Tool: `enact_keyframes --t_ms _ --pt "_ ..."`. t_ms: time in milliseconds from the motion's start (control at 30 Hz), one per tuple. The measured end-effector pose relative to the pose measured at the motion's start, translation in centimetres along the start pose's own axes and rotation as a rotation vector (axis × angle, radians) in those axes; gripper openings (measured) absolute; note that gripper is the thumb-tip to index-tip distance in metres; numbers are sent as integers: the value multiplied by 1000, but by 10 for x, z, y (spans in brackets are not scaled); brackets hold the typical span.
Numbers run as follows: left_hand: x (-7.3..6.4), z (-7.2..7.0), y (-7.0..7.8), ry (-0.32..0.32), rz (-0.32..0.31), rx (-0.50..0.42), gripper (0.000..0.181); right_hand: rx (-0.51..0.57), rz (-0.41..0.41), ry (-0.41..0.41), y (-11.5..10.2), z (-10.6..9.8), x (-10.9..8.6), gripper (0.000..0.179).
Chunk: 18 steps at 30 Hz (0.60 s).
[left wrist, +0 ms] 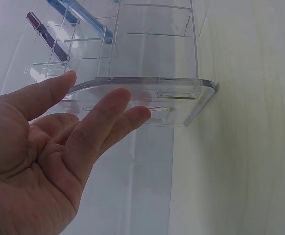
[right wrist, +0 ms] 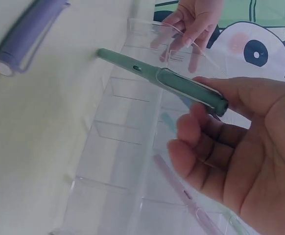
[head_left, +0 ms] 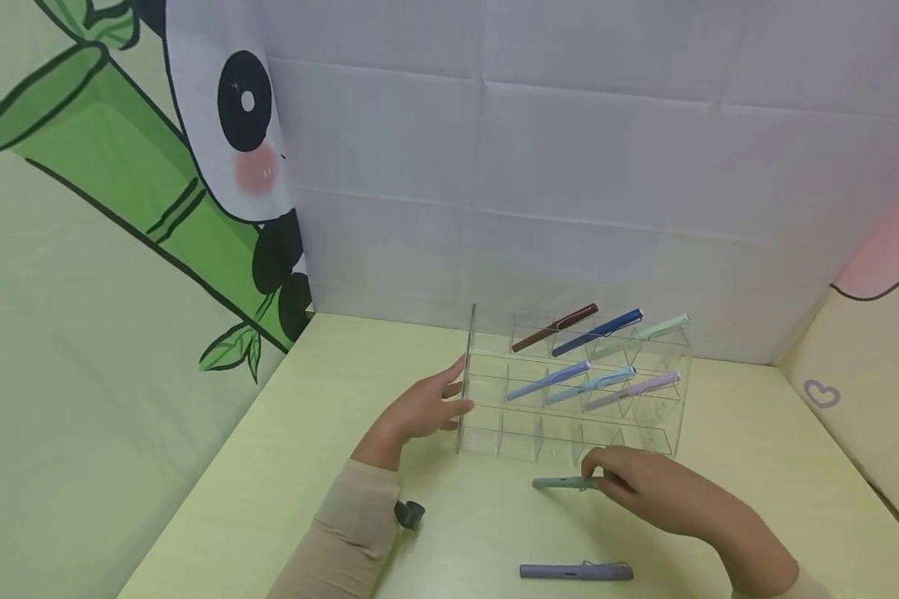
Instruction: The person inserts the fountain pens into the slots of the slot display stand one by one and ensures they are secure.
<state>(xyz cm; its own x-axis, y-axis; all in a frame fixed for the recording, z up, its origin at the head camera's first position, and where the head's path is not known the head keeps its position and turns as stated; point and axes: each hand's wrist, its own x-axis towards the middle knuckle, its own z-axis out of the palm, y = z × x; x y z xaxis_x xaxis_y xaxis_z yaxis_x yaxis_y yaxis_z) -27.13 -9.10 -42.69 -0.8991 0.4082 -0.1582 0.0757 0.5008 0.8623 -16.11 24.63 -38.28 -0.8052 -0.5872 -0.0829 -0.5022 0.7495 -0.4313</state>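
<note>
A clear acrylic pen rack [head_left: 487, 391] with three tiers of slots stands on the table. My left hand [head_left: 425, 406] touches its left side panel with fingers mostly straight, as the left wrist view also shows. In my right hand [head_left: 655, 491], thumb and fingers pinch a green pen [right wrist: 147, 73] by its capped end, just in front of the lowest tier. Dark red [head_left: 554, 327], dark blue [head_left: 598, 333] and mint [head_left: 644, 335] pens lean in the top tier. Periwinkle [head_left: 548, 381], light blue [head_left: 590, 386] and lilac [head_left: 633, 391] pens lean in the middle one.
A purple pen [head_left: 577, 571] lies on the table [head_left: 449, 532] near the front, below my right hand. Behind the rack hangs a pale cloth backdrop [head_left: 569, 183]; a panda and bamboo print [head_left: 135, 150] covers the left side.
</note>
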Motion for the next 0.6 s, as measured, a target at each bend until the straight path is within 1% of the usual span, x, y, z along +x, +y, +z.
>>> enact_keyframes --t_ms 67,100,200,300,367,467,600 --pt "0 0 0 0 0 -3 81 -34 -35 48 -2 -4 5 14" --pt "0 0 1 -1 -1 -5 81 -37 -48 59 -3 -5 8 16" --pt "-1 1 1 -7 2 -17 80 -8 -70 63 -4 -8 16 22" --pt "-2 1 1 -11 2 -24 80 21 -74 72 -5 -11 24 18" --pt "-2 1 1 -11 5 -25 79 17 -82 98 -7 -13 29 14" --pt "-2 0 2 -3 8 -18 79 9 -93 128 -9 -15 35 13" --pt "-2 -1 1 -4 8 -15 79 70 -73 100 -12 -16 42 15"
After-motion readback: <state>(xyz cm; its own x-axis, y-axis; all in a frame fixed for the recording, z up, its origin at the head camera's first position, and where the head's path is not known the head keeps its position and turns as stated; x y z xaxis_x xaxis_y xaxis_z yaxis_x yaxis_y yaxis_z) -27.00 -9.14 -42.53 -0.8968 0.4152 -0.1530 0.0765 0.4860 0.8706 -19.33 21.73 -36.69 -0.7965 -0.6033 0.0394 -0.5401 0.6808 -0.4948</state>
